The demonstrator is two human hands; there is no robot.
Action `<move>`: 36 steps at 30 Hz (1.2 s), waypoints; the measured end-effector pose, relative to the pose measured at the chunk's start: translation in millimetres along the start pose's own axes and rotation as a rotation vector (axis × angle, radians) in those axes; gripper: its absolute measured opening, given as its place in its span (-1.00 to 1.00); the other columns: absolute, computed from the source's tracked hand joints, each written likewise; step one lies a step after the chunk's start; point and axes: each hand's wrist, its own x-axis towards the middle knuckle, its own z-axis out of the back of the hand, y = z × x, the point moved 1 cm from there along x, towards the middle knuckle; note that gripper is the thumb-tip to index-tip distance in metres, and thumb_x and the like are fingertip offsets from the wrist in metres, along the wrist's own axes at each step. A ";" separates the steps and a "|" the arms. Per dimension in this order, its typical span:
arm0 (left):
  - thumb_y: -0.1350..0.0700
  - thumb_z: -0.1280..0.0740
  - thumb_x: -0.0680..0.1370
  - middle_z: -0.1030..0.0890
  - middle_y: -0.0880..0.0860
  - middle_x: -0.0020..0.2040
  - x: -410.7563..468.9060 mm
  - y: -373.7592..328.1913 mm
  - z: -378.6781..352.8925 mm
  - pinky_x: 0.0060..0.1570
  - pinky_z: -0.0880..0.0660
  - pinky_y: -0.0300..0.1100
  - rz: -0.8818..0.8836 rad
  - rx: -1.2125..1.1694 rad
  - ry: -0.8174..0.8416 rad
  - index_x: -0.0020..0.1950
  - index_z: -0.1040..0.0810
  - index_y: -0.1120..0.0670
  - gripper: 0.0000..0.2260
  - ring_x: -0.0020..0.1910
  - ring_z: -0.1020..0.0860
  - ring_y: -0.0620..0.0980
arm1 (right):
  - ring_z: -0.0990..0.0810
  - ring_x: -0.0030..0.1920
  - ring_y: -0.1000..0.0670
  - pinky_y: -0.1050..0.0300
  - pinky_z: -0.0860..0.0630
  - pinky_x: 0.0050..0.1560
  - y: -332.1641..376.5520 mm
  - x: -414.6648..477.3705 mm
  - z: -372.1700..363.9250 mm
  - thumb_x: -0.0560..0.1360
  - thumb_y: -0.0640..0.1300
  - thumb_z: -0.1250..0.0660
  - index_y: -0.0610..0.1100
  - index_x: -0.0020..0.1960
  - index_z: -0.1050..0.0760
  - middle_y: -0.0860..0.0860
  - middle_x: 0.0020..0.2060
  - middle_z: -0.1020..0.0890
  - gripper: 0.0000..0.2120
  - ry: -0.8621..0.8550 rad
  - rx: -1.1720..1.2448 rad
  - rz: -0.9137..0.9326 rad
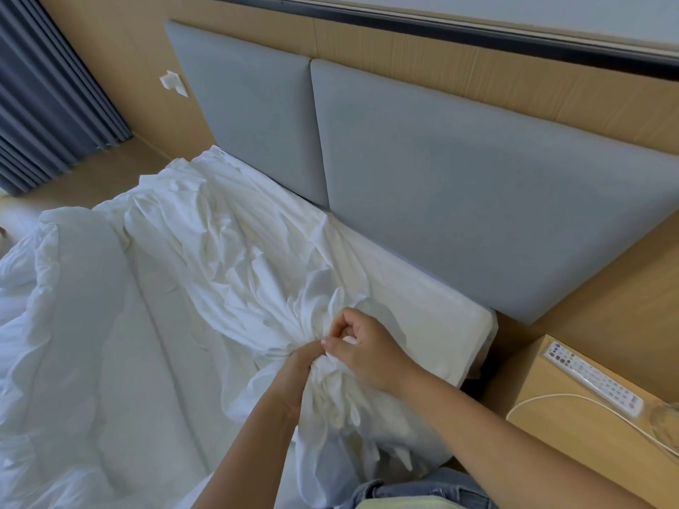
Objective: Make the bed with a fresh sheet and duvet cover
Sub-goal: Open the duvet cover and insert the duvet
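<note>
Pleated dark blue curtains hang at far left. A puffy white duvet lies bunched on the bed's left side. The crumpled white cotton sheet trails below the grey padded headboard toward the near right corner, where the left hand and right hand both clench its gathered cloth. A white remote control rests on the wooden bedside table at right

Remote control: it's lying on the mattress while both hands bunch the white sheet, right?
No. The head view shows the remote control on the wooden bedside table, not the mattress. The left hand and right hand do grip the bunched white sheet.
</note>
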 end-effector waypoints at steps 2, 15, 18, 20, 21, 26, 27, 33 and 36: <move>0.23 -0.32 0.34 -0.62 0.22 -0.23 -6.1 2.5 7.4 -0.20 -0.55 -0.06 0.001 -0.107 0.115 -0.13 -0.67 0.25 -0.81 -0.26 -0.62 0.12 | -0.47 -0.10 0.17 0.42 -0.40 -0.01 1.0 -0.2 -1.4 0.47 -0.23 -0.37 0.07 0.11 -0.33 0.08 -0.12 -0.45 -0.66 -0.044 0.007 0.030; 0.21 -0.38 0.21 -0.59 0.18 -0.32 -0.5 -0.3 11.7 -0.30 -0.52 -0.10 -0.007 -0.069 0.046 -0.19 -0.62 0.22 -0.79 -0.35 -0.59 0.12 | -0.41 0.12 0.26 0.57 -0.32 0.08 2.9 1.4 3.5 0.52 -0.37 -0.19 0.04 0.35 -0.28 0.18 0.13 -0.42 -0.50 -0.115 -0.022 0.055; 0.25 -0.40 0.19 -0.58 0.21 -0.22 0.7 0.1 8.0 -0.21 -0.53 -0.08 0.036 -0.043 0.085 -0.11 -0.64 0.25 -0.71 -0.27 -0.58 0.13 | -0.43 0.18 0.22 0.42 -0.39 0.14 -1.1 -3.5 -6.1 0.60 -0.22 -0.16 0.08 0.33 -0.26 0.18 0.17 -0.43 -0.64 -0.109 0.151 0.002; 0.22 -0.45 0.12 -0.57 0.22 -0.19 -0.6 0.1 9.1 -0.16 -0.51 -0.03 0.065 -0.035 0.078 -0.07 -0.62 0.25 -0.61 -0.24 -0.57 0.16 | -0.47 0.12 0.21 0.47 -0.42 0.02 -3.8 -1.1 0.2 0.61 -0.23 -0.13 0.03 0.32 -0.28 0.12 0.13 -0.48 -0.68 -0.168 0.231 -0.022; 0.22 -0.45 0.10 -0.58 0.22 -0.20 -2.1 0.1 10.1 -0.14 -0.52 -0.02 0.075 -0.038 0.082 -0.11 -0.64 0.24 -0.63 -0.24 -0.58 0.16 | -0.48 0.10 0.21 0.50 -0.41 -0.01 -5.2 1.4 4.7 0.60 -0.25 -0.13 0.01 0.30 -0.29 0.10 0.11 -0.50 -0.68 -0.193 0.254 -0.026; 0.32 -0.25 0.41 -0.49 0.12 -0.49 -6.4 3.1 7.3 -0.43 -0.48 -0.19 0.051 -0.096 0.011 -0.47 -0.55 0.21 -0.75 -0.53 -0.51 0.03 | -0.46 0.15 0.18 0.43 -0.38 0.16 -7.5 5.4 3.1 0.60 -0.28 -0.10 0.01 0.28 -0.31 0.10 0.15 -0.49 -0.69 -0.150 0.141 -0.029; 0.32 -0.22 0.43 -0.49 0.11 -0.51 -6.4 2.5 5.9 -0.48 -0.47 -0.22 0.045 -0.122 0.004 -0.45 -0.55 0.20 -0.73 -0.55 -0.50 0.01 | -0.44 0.18 0.18 0.45 -0.36 0.15 -8.6 5.3 -1.6 0.61 -0.26 -0.09 -0.01 0.30 -0.31 0.11 0.18 -0.46 -0.69 -0.135 0.084 -0.023; 0.23 -0.43 0.22 -0.58 0.16 -0.36 -5.6 0.4 6.2 -0.29 -0.49 -0.10 0.084 -0.074 -0.033 -0.25 -0.60 0.20 -0.86 -0.40 -0.58 0.10 | -0.46 0.11 0.22 0.47 -0.40 -0.05 -2.2 6.1 -1.6 0.59 -0.20 -0.16 -0.03 0.28 -0.32 0.15 0.12 -0.47 -0.72 -0.105 0.321 -0.095; 0.21 -0.37 0.26 -0.53 0.12 -0.45 -8.6 -4.0 11.0 -0.36 -0.46 -0.14 0.024 -0.114 -0.070 -0.42 -0.58 0.15 -0.94 -0.48 -0.54 0.07 | -0.51 -0.01 0.15 0.43 -0.44 -0.11 -7.9 2.6 15.8 0.57 -0.19 -0.22 -0.13 0.17 -0.41 0.06 0.02 -0.52 -0.82 -0.315 0.425 -0.134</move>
